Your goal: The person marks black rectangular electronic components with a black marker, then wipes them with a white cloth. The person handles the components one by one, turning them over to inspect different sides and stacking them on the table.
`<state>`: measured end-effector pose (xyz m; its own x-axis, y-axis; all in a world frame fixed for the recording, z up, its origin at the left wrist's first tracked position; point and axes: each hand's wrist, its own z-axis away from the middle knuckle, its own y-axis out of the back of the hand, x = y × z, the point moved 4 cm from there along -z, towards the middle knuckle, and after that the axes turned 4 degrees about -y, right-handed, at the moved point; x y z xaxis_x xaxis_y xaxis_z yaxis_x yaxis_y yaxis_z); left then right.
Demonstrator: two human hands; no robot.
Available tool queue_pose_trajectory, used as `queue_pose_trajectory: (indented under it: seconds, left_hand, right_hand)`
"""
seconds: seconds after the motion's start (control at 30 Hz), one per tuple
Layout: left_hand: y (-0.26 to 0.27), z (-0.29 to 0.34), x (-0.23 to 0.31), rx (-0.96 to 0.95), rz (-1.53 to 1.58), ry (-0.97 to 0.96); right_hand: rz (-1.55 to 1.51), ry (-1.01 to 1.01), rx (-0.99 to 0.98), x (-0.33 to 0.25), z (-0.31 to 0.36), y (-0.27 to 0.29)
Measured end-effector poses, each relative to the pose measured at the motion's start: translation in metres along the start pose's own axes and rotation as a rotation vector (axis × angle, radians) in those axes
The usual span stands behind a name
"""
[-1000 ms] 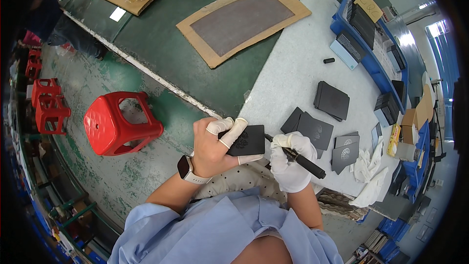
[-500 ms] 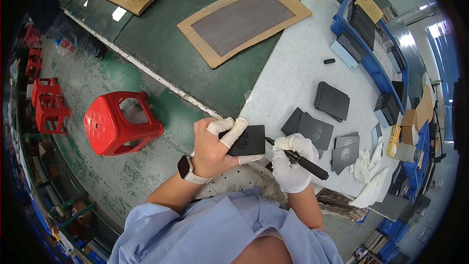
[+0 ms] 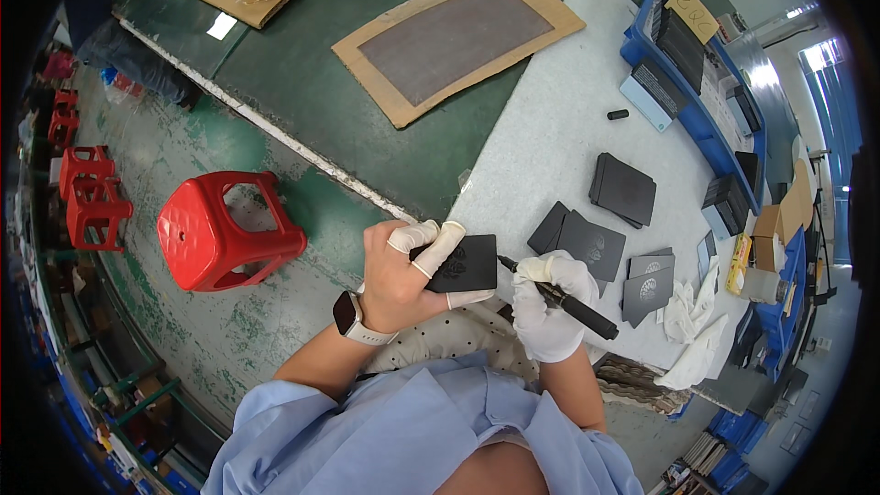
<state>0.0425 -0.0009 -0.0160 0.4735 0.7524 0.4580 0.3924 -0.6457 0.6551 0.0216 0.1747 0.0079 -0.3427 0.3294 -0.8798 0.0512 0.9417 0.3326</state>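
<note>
My left hand [image 3: 401,268], with white finger cots on several fingers, is closed on a flat black rectangular plate [image 3: 468,264] that bears a faint embossed design. In my white-gloved right hand [image 3: 553,305] is a black marker pen [image 3: 587,315]. Its tip lies at the plate's right edge; whether it touches cannot be made out. On the white cloth right of my hands lie similar black plates: a spread group [image 3: 592,245], a neat stack [image 3: 623,189] and a smaller group [image 3: 649,287]. A small black cap [image 3: 618,115] lies farther back.
A blue tray [image 3: 701,119] with dark boxes runs along the right side. Crumpled white gloves [image 3: 689,316] lie near the table's right corner. A cardboard sheet with a grey pad [image 3: 458,41] is on the green table. A red stool [image 3: 225,231] stands at left on the floor.
My right hand and the marker have shifted very slightly right. The left hand keeps hold of the plate in the same place. A person at the far left has moved a little.
</note>
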Motion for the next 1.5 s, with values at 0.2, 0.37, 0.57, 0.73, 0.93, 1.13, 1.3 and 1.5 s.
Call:
queue_pose_trajectory:
  seconds: [0.2, 0.37, 0.57, 0.73, 0.93, 1.13, 1.3, 1.5]
  left_hand:
    - [0.001, -0.005, 0.002, 0.026, -0.023, -0.058]
    - [0.002, -0.006, 0.002, 0.025, -0.024, -0.059]
    - [0.001, -0.006, 0.0, 0.034, -0.007, -0.071]
    - [0.001, -0.006, -0.001, 0.026, 0.001, -0.075]
    - [0.001, -0.006, 0.0, 0.042, -0.006, -0.075]
    - [0.006, -0.004, -0.002, 0.027, 0.044, 0.014]
    - [0.021, -0.019, 0.002, 0.097, -0.028, -0.029]
    - [0.033, -0.037, 0.005, 0.204, -0.042, -0.056]
  right_hand:
    - [0.069, 0.04, -0.038, -0.002, -0.002, -0.001]
    - [0.062, 0.032, -0.034, -0.002, -0.001, 0.0]
    - [0.135, 0.074, -0.031, -0.003, -0.003, -0.004]
    - [0.135, 0.075, -0.048, -0.006, -0.005, -0.005]
    - [0.119, 0.068, -0.025, -0.008, -0.004, 0.001]
    - [0.519, 0.196, -0.074, -0.027, -0.037, 0.018]
    - [0.984, 0.242, -0.281, -0.02, -0.077, 0.006]
    - [0.99, 0.217, -0.249, -0.033, -0.094, 0.01]
